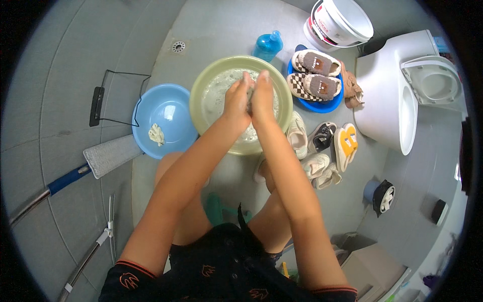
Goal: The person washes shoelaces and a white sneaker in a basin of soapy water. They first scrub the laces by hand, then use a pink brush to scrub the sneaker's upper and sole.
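Smooth grey floor point(221, 30) bears a round pale-green plastic basin point(195, 100) of white suds point(215, 93), over which left hand point(236, 103) and right hand point(262, 98), palms together, fingers fairly straight, clasp a small greyish item point(249, 96), kind unclear: probably soft, slippery, best gripped around its middle.

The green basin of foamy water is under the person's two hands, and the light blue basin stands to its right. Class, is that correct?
Not quite: the head view shows the light blue basin to the left of the green basin. The foamy water is indeed under the left hand and right hand.
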The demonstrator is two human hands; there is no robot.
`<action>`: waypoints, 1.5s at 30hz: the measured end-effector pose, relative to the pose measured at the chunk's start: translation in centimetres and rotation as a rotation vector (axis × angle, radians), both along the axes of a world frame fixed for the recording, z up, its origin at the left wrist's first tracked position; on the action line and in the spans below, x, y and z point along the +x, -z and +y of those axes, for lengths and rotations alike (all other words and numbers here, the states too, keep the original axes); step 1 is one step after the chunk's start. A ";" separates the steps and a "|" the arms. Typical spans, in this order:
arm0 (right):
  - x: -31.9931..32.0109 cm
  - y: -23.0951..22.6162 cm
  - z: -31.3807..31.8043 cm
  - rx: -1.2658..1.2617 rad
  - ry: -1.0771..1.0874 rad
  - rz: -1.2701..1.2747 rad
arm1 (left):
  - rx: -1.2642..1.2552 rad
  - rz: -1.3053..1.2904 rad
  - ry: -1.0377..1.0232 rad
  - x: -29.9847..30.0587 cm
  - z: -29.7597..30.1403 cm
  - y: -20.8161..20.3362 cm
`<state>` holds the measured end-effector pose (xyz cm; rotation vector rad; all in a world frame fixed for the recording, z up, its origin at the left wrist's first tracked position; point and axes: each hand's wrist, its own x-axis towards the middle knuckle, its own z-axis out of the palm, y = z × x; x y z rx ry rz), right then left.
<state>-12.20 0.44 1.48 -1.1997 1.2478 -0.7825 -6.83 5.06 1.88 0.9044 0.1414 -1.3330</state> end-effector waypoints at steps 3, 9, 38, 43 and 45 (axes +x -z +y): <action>-0.7 -2.0 -0.5 0.313 0.244 -0.241 | -0.047 0.147 0.050 2.1 -0.7 -0.7; -3.2 -1.7 -2.1 0.231 0.281 -0.328 | -0.160 0.210 0.120 2.9 -0.7 -1.8; -4.8 -1.9 -2.6 0.243 0.091 -0.310 | -0.184 -0.057 0.210 4.5 -1.4 -0.7; -4.2 -3.0 -2.5 0.287 -0.045 -0.328 | -0.018 -0.099 0.179 3.6 -2.2 -1.8; -3.8 -3.9 -2.2 0.261 -0.087 -0.335 | -0.056 -0.152 0.224 3.8 -2.1 -1.4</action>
